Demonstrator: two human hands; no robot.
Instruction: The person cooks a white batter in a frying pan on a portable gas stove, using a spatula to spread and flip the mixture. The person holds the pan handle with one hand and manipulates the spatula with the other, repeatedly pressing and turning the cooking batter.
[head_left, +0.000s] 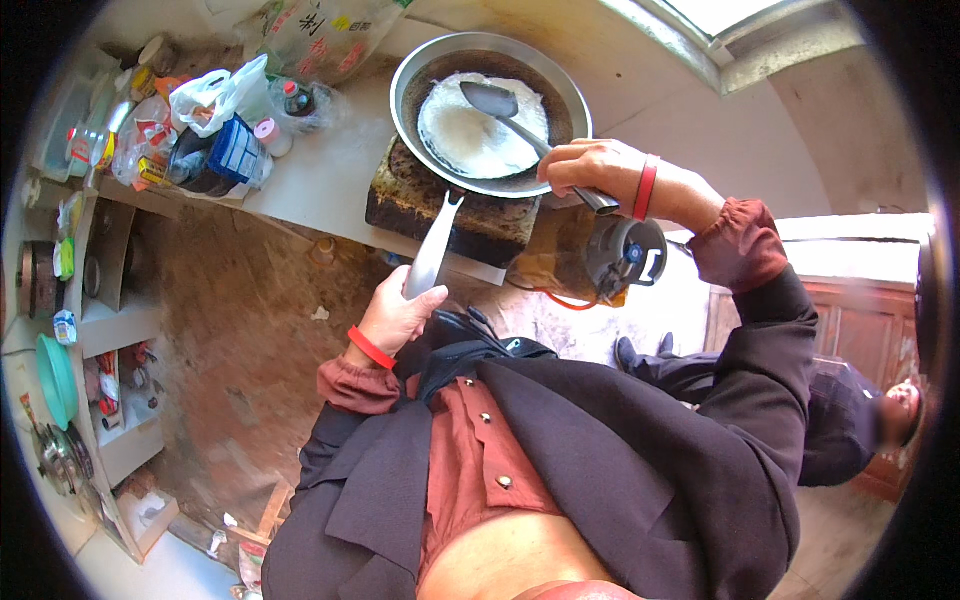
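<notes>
My left hand (397, 311) grips the pale handle (436, 251) of a wide frying pan (405, 94). The pan sits on a rusty, grease-stained stove (450, 217) at the counter's edge. A thin white round of batter or pancake (457, 135) covers much of the pan's bottom, greyer at its middle. In my right hand (589, 171) is a metal spatula (491, 100), held by its shaft over the pan's right rim. The spatula's dark blade lies over the far part of the white round; whether it touches cannot be told.
Bags, bottles and jars crowd the counter's left, near a white plastic bag (217, 97). A gas cylinder (611, 247) with an orange hose (566, 302) stands below the stove's right. A person in dark clothes (832, 420) is at the right. Shelves (120, 330) line the left, with a turquoise basin (56, 382).
</notes>
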